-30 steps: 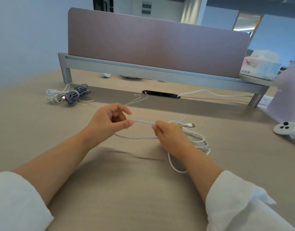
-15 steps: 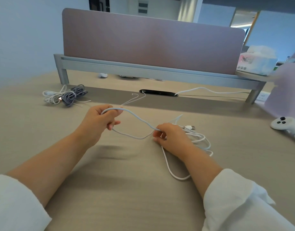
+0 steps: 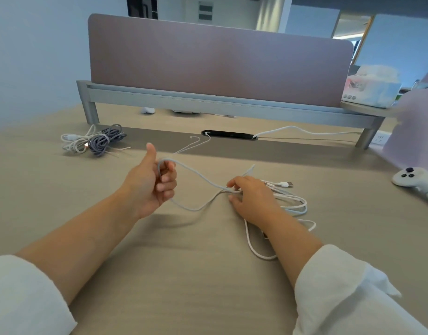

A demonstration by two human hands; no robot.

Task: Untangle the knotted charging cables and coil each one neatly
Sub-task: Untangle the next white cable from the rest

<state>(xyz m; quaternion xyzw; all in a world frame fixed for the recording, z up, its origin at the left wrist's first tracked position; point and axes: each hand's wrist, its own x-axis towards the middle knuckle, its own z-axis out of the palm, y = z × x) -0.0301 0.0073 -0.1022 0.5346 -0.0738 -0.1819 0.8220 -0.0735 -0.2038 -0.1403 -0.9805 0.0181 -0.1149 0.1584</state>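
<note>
Left hand (image 3: 147, 187): fingers curled through the white charging cable (image 3: 198, 174) loop, thumb up, likely starting a coil.
Right hand (image 3: 252, 201): pinches the crossing strands, steadying slack lying just right of it.

The desk (image 3: 184, 274) carries a white cable (image 3: 283, 184), a cable bundle (image 3: 99, 142), a controller (image 3: 411, 177).

The cable (image 3: 193, 210) is running between the left hand (image 3: 147, 184) and the right hand (image 3: 254, 201) over the desk (image 3: 184, 274) — a cable bundle (image 3: 99, 141) is lying back left, a controller (image 3: 411, 178) sitting far right.
</note>
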